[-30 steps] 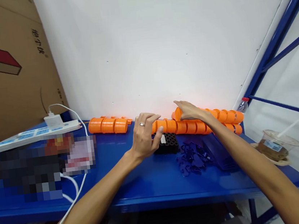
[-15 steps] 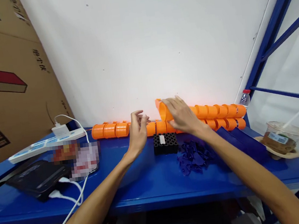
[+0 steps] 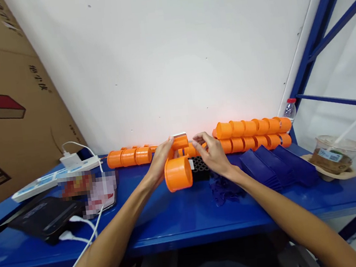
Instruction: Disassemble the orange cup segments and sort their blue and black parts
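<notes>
My left hand holds an orange cup-shaped part above the blue table, its round closed end toward me and a narrower piece rising behind. My right hand is just right of it, its thumb and fingertips curled close together; whether something small is between them is too small to tell. Partly hidden behind the cup and my right hand is a black block with round holes. Dark blue pieces lie in a heap below my right hand.
Orange cups are stacked in two rows at the back right; more stand back left. Blue flat sheets and a drink cup are at right. A power strip, black device and cables occupy the left.
The orange cup has passed from my right hand to my left and come down nearer me. My right hand has moved lower, and the view has shifted slightly.
</notes>
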Tool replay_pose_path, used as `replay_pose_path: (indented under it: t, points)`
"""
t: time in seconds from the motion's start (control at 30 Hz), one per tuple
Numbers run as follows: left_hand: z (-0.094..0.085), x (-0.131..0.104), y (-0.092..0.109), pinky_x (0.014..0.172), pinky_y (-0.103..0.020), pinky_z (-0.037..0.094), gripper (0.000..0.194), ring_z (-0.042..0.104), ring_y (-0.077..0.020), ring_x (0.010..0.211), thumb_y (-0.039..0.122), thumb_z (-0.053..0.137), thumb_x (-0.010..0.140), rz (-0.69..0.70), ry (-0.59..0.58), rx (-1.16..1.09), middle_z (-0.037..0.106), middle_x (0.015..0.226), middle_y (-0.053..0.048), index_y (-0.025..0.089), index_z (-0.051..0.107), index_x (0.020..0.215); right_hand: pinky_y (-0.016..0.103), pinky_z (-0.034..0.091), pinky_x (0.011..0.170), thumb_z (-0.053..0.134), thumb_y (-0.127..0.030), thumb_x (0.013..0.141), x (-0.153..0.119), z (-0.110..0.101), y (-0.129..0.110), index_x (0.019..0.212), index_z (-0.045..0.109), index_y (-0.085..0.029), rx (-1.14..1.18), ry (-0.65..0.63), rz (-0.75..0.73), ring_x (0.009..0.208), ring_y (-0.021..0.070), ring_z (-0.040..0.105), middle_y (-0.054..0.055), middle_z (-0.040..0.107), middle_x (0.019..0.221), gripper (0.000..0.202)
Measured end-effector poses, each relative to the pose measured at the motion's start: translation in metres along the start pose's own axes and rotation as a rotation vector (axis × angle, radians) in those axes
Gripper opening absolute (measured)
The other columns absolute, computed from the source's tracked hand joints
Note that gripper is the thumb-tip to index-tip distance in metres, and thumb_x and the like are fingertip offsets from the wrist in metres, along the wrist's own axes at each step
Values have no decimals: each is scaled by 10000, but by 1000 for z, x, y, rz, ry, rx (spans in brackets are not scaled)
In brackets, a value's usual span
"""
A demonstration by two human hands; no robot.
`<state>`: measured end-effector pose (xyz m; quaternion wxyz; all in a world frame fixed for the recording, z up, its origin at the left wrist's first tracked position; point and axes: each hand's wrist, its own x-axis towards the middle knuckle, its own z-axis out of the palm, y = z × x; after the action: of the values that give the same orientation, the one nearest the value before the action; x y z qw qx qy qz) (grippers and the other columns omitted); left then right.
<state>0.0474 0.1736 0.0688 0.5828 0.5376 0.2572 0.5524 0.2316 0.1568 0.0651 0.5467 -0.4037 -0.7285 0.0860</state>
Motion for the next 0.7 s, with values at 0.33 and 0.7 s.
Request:
replay_pose_path:
  t: [0.33, 0.7]
  points:
    - [1, -3, 0, 447, -240, 304, 559, 383, -89, 415, 622, 719, 844, -24, -265, 251, 407, 462, 30, 201, 472, 571, 297, 445, 711, 640, -511, 899, 14, -13, 17, 776, 512, -230, 163, -203, 57, 718, 150, 526, -23, 579, 764, 332]
    - [-16, 10, 6, 395, -256, 358, 395, 405, -102, 388, 459, 815, 799, -259, -152, -29, 432, 478, 30, 203, 553, 650, 412, 462, 1009, 693, -362, 818, 23, -35, 6, 641, 520, -204, 473, -477, 166, 1102, 236, 630, 86, 710, 1151, 293]
